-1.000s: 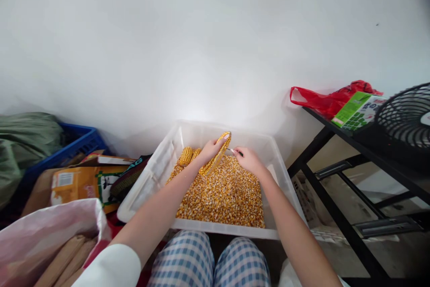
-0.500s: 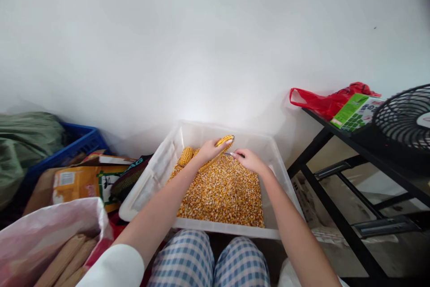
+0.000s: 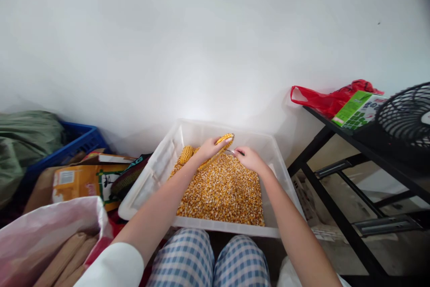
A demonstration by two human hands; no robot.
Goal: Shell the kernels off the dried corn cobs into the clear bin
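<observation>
My left hand (image 3: 208, 150) is closed around a yellow ear of corn (image 3: 225, 140), its tip pointing up and to the right. Close beside it on the right, my right hand (image 3: 247, 158) grips a small screwdriver-like tool (image 3: 240, 153) with a dark handle; its thin metal shaft reaches toward the ear. Whether the shaft touches the ear I cannot tell. Below both hands lie many loose corn kernels (image 3: 225, 193) in a translucent plastic bin (image 3: 148, 184). More ears of corn (image 3: 186, 155) rest on the kernels at the bin's left, partly hidden by my left hand.
A white and pink sack (image 3: 50, 220) holding bare cobs stands at the lower left. Behind it are an orange package (image 3: 77, 184) and a blue crate (image 3: 80, 139). On the right, a black table (image 3: 363, 143) bears a red bag (image 3: 332, 101), a green box (image 3: 358, 110) and a fan (image 3: 408, 114).
Both hands stay at nearly the same place over the bin. The right hand and its tool have shifted very slightly up beside the ear. The view has moved a little.
</observation>
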